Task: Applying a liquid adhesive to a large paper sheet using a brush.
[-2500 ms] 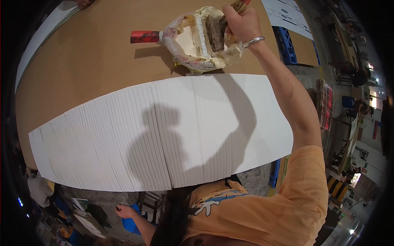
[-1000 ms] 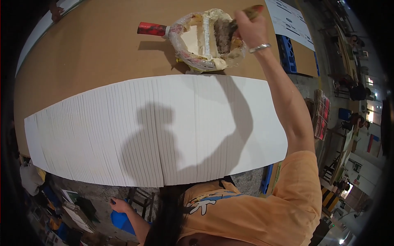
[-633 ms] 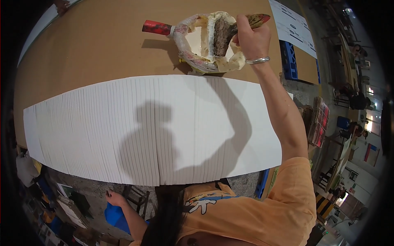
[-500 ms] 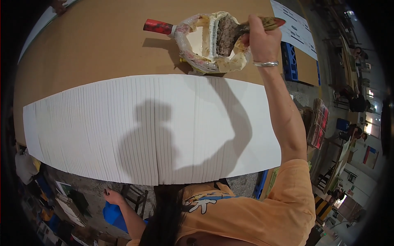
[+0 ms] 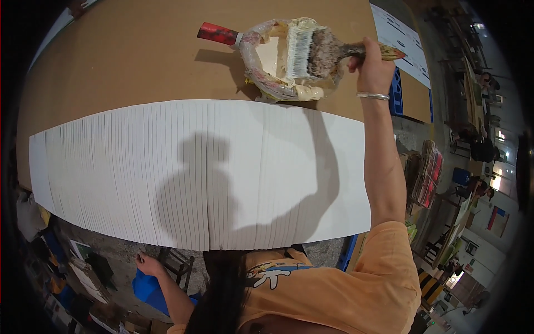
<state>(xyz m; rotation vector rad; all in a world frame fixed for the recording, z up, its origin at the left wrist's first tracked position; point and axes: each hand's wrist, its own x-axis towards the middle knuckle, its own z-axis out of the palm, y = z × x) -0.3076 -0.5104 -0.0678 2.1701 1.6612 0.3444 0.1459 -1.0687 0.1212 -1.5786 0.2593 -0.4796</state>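
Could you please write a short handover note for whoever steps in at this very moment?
Right hand: gripping the handle of a wide brush, bristles coated in whitish paste, held over the glue container.
Left hand: down by the side below the table edge, holding nothing that can be made out.
Glue container: plastic-lined scoop with a red handle, on the brown table just beyond the sheets.
Overlapped white sheets: fanned in a long band across the near table.
Done: brush loaded.
Left: no wet paste is visible on the sheets.
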